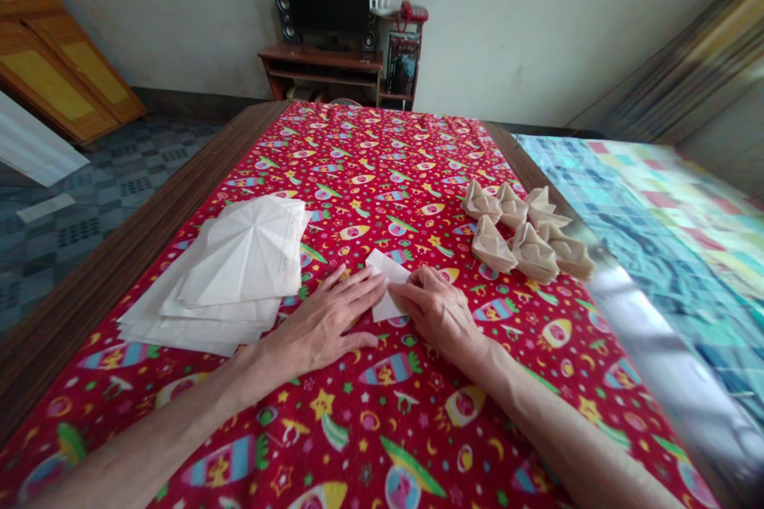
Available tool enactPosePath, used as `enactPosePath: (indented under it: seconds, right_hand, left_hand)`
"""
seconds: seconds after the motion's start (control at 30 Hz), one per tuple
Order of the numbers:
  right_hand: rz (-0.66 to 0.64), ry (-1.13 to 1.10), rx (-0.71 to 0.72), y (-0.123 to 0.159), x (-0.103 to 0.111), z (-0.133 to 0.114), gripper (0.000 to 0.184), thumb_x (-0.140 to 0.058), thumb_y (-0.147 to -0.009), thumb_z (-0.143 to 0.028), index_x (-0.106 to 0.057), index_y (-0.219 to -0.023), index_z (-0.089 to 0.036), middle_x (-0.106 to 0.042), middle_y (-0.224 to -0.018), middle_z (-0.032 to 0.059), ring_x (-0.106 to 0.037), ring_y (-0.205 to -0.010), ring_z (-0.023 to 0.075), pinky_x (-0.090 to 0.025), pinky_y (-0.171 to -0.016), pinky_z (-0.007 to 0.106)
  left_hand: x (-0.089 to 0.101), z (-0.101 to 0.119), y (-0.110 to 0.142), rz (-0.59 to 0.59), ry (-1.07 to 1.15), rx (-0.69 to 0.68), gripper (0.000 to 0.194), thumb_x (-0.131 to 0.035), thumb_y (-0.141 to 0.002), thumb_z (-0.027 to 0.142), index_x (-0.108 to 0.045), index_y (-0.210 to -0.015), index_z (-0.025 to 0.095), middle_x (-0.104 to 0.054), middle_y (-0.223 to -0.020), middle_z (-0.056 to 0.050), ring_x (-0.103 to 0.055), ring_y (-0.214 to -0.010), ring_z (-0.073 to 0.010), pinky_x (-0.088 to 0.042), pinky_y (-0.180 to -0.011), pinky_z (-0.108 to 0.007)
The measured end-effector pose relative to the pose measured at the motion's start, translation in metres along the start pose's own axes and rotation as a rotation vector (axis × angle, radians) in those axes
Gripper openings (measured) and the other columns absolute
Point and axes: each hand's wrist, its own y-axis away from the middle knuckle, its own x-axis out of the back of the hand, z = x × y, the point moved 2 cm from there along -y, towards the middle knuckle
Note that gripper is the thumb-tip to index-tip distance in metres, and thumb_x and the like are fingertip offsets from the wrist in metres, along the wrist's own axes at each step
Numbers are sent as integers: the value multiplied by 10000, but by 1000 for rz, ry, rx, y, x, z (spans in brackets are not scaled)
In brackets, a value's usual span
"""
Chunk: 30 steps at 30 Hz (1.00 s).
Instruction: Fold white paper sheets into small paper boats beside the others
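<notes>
A small folded piece of white paper [387, 304] lies on the red patterned cloth [382, 421] between my hands. My left hand [334, 314] rests flat with fingers stretched, its fingertips over the paper's left edge. Closed in a pinch, my right hand [438, 308] grips the paper's right side between thumb and fingers. Left of my hands sits a stack of creased white paper sheets [239, 262], the top one marked with folds radiating from its middle. At the right, several folded paper shapes [534, 250] with pointed tips stand grouped in two rows.
Brown wooden edges of the surface [179, 199] border the cloth. Beyond its far end is a desk [322, 60] with a monitor [326, 1], speakers and a red telephone [413, 13]. A bed with a patchwork cover [650, 223] adjoins on the right. A wooden cabinet [60, 56] stands far left.
</notes>
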Motion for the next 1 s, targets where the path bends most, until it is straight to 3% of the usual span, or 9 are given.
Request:
enactPosePath:
  seconds: [0.17, 0.37, 0.73, 1.0]
  right_hand:
    - [84, -10, -56, 2, 2, 0, 191, -426, -939, -286, -566, -899, -161, -560, -841, 61, -514, -786, 166, -389, -730, 267]
    - [70, -16, -58, 3, 6, 0, 193, -450, -933, -296, -518, -792, -182, -560, -765, 34, -515, -720, 153, -368, -677, 257]
    - [76, -135, -75, 4, 7, 2, 188, -435, -948, -316, -536, -863, -183, -588, -795, 29, -536, -753, 150, -366, -702, 253]
    - [48, -102, -122, 3, 1, 4, 171, -493, -916, -301, -542, -788, -200, -579, -736, 0, -523, -695, 139, -339, -647, 249]
  left_hand:
    - [0, 11, 7, -32, -85, 5, 488, -353, -972, 349, -274, -1434, 210, -306, -1497, -42, -249, -1388, -199, -161, -1145, -461]
    - [0, 14, 7, -30, -139, 14, 467, -364, -970, 314, -303, -1418, 197, -279, -1509, -28, -216, -1398, -185, -177, -1142, -452]
    - [0, 15, 7, 26, -136, 10, 439, -400, -953, 270, -372, -1385, 194, -347, -1479, -41, -258, -1379, -199, -212, -1133, -432]
    - [0, 18, 7, 51, -111, 18, 430, -406, -947, 261, -395, -1372, 201, -368, -1466, -57, -273, -1373, -213, -236, -1124, -446]
